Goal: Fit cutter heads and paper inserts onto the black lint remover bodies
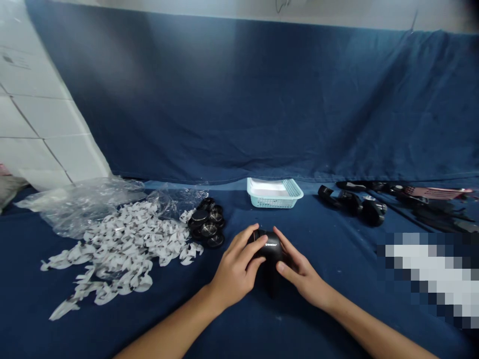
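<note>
The left hand [235, 264] and right hand [299, 274] were together, clamped on a black device [270, 249] at near centre of the blue cloth [112, 334]; the step was judged to be fitting it, the next move seemingly requiring a round black part [199, 216] from the left.

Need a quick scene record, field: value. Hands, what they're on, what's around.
left hand: gripping left side of black plastic device
right hand: gripping its right side
device: small logo on top, resting on blue cloth
beside left hand: black round parts, next to white curved paper scraps
behind: pale blue plastic basket
far left: clear plastic bags
far right: black mechanical parts
</note>
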The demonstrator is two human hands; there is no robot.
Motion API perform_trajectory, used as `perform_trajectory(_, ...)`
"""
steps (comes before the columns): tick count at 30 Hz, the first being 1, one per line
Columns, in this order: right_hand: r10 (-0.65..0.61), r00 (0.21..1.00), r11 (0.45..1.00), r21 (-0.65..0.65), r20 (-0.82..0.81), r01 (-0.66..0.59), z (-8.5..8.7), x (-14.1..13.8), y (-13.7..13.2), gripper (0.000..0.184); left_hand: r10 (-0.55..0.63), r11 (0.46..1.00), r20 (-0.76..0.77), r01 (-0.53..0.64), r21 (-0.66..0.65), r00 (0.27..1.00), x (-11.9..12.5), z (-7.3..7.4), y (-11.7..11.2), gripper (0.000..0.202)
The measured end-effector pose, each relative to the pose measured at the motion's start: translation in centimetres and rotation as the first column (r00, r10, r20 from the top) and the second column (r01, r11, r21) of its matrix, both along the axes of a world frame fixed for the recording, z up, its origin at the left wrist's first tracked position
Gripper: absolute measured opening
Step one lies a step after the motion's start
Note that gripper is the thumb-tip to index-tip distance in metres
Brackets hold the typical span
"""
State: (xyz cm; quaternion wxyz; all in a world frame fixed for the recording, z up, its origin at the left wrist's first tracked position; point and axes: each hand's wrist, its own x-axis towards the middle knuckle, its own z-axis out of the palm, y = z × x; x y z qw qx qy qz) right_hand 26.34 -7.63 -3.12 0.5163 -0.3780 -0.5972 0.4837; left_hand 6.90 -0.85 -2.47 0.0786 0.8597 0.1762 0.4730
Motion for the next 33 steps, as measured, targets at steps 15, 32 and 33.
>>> perform_trajectory(15, -0.051, 0.997, 0.999, -0.006, 0.051, 0.051, 0.1, 0.2, -0.3, 0.071, 0.004, 1.000, -0.002, -0.004, 0.009, 1.000, 0.0, -0.3, -0.2, 0.046)
perform_trajectory(32, -0.075, 0.988, 0.994, 0.092, 0.134, 0.063, 0.4, 0.2, -0.6, 0.066, 0.008, 0.998, 0.010, -0.009, 0.058, 1.000, 0.1, 0.1, -0.7, 0.046)
perform_trajectory(33, -0.083, 0.987, 0.993, 0.095, 0.137, 0.071, 0.3, 0.2, -0.6, 0.066, 0.007, 0.998, 0.006, -0.007, 0.060, 1.000, 0.1, 0.1, -0.7, 0.046)
